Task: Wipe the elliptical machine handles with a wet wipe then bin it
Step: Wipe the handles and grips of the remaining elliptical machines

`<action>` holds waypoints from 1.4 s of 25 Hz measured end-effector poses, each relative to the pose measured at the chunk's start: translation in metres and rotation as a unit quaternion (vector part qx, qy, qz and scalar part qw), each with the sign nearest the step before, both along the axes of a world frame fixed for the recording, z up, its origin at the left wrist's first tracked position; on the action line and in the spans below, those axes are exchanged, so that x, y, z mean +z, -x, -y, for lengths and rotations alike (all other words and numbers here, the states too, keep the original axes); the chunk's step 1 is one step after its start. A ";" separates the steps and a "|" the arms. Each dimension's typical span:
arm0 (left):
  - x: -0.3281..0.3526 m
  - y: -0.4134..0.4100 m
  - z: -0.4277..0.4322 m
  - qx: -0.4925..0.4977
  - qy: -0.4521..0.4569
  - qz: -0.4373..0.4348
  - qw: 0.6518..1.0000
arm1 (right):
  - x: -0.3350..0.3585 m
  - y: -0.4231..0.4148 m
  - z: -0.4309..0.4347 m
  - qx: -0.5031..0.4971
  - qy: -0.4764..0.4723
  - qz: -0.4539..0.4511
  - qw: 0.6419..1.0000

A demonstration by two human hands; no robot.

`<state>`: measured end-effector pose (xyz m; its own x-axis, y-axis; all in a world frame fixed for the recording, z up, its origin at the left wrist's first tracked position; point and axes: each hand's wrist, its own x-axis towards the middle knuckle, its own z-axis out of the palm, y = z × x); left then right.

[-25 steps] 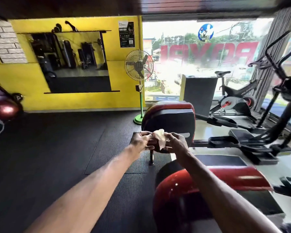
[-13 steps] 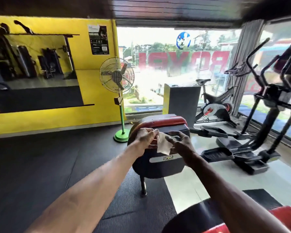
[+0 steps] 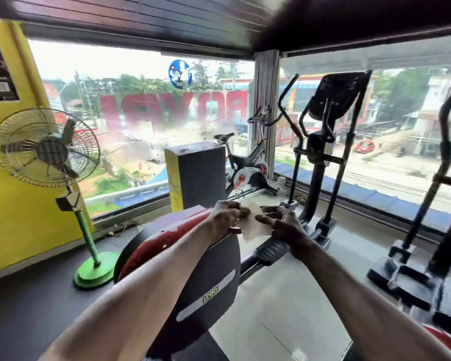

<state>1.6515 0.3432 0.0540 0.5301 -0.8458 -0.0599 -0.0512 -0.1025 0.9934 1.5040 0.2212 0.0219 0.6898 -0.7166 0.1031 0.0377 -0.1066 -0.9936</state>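
**Wipe held open between both hands, short of the machine's handles**

Gym floor, head view. Both bare forearms reach forward and meet at mid-frame.

- Wet wipe (image 3: 254, 222): pale, crumpled sheet, partly opened out, held in the air between the two hands. It hangs over the gap between the flywheel housing (image 3: 193, 269) and the foot pedal (image 3: 271, 250). It touches no part of the machine that I can see.
- Left hand (image 3: 225, 217): fingers curled in, tips pinching the wipe's left edge.
- Right hand (image 3: 284, 225): thumb and front fingers pinching the wipe's right edge. The other fingers are bent loosely beneath.
- Elliptical machine (image 3: 320, 157): black upright with its console near the window, well beyond the hands. Its curved handles (image 3: 281, 100) rise on either side of the console, apart from the wipe.
- Housing: red and black, close under the left forearm, with a small yellow label on its side.

Containers: the only box-like thing is a dark block with a yellow side (image 3: 201, 173), standing by the window behind the hands. Its top looks closed. Whether it holds anything cannot be told.

Around:
- A pedestal fan (image 3: 46, 149) on a green base stands left, against the yellow wall.
- A spin bike (image 3: 248, 168) stands just beside the block.
- A second black machine (image 3: 440, 178) is at far right, blurred.
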 end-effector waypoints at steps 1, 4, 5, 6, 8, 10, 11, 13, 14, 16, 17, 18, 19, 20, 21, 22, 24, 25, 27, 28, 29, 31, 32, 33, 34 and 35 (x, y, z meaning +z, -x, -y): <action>0.001 -0.016 0.028 -0.024 0.004 0.002 1.000 | -0.001 -0.011 0.022 -0.009 -0.004 0.013 1.000; 0.009 -0.049 0.103 -0.090 -0.005 -0.008 0.996 | 0.001 -0.042 0.086 -0.060 -0.045 0.039 0.996; 0.011 -0.055 0.123 -0.107 -0.008 -0.014 0.994 | 0.003 -0.050 0.103 -0.086 -0.061 0.048 0.993; 0.012 -0.065 0.145 -0.118 -0.007 -0.022 0.993 | 0.009 -0.057 0.117 -0.115 -0.075 0.060 0.989; 0.008 -0.086 0.202 -0.127 -0.008 -0.042 0.991 | 0.018 -0.069 0.152 -0.173 -0.085 0.080 0.978; 0.010 -0.097 0.257 -0.128 -0.009 -0.068 0.989 | 0.027 -0.075 0.188 -0.194 -0.064 0.082 0.976; 0.012 -0.100 0.284 -0.131 -0.005 -0.075 0.989 | 0.030 -0.076 0.209 -0.198 -0.045 0.070 0.977; 0.020 -0.103 0.333 -0.145 0.010 -0.069 0.987 | 0.033 -0.077 0.252 -0.200 -0.016 0.053 0.978; 0.024 -0.106 0.355 -0.159 0.028 -0.058 0.985 | 0.037 -0.077 0.272 -0.200 -0.006 0.048 0.979; 0.034 -0.115 0.403 -0.197 0.062 -0.026 0.978 | 0.047 -0.083 0.314 -0.211 0.021 0.034 0.977; 0.038 -0.122 0.430 -0.222 0.076 -0.003 0.972 | 0.051 -0.088 0.339 -0.219 0.036 0.027 0.975; 0.040 -0.132 0.460 -0.241 0.088 0.017 0.966 | 0.057 -0.094 0.363 -0.234 0.052 0.018 0.971; 0.045 -0.140 0.489 -0.254 0.094 0.030 0.962 | 0.062 -0.100 0.388 -0.251 0.069 0.009 0.965; 0.050 -0.147 0.518 -0.271 0.097 0.040 0.957 | 0.065 -0.105 0.416 -0.269 0.084 -0.001 0.960; 0.058 -0.153 0.545 -0.295 0.103 0.055 0.948 | 0.070 -0.110 0.444 -0.280 0.099 -0.004 0.955; 0.066 -0.157 0.568 -0.321 0.107 0.081 0.937 | 0.075 -0.113 0.467 -0.289 0.111 -0.005 0.951; 0.080 -0.162 0.614 -0.342 0.105 0.129 0.925 | 0.086 -0.118 0.514 -0.307 0.118 -0.013 0.944; 0.085 -0.163 0.639 -0.334 0.104 0.144 0.926 | 0.093 -0.119 0.537 -0.313 0.117 -0.018 0.942; 0.094 -0.165 0.689 -0.295 0.093 0.167 0.936 | 0.102 -0.120 0.584 -0.333 0.121 -0.029 0.935; 0.097 -0.164 0.714 -0.279 0.091 0.175 0.940 | 0.105 -0.121 0.606 -0.352 0.130 -0.030 0.926; 0.100 -0.161 0.739 -0.259 0.095 0.176 0.945 | 0.106 -0.121 0.631 -0.383 0.146 -0.028 0.912; 0.103 -0.156 0.783 -0.193 0.120 0.181 0.957 | 0.109 -0.122 0.674 -0.468 0.174 -0.030 0.866; 0.106 -0.149 0.806 -0.157 0.135 0.190 0.960 | 0.111 -0.120 0.698 -0.497 0.162 -0.020 0.852; 0.106 -0.142 0.831 -0.124 0.152 0.197 0.961 | 0.115 -0.119 0.723 -0.499 0.135 0.013 0.856; 0.107 -0.133 0.856 -0.097 0.170 0.202 0.960 | 0.121 -0.120 0.747 -0.481 0.093 0.056 0.870; 0.110 -0.124 0.882 -0.076 0.186 0.207 0.958 | 0.127 -0.120 0.771 -0.450 0.052 0.091 0.887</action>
<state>1.7757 -0.5389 0.1635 0.3133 -0.8369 0.4489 -0.4345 0.2939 0.8513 1.6238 -0.5501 0.1493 -0.1915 -0.9486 0.2520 0.0500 -0.2658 -0.9627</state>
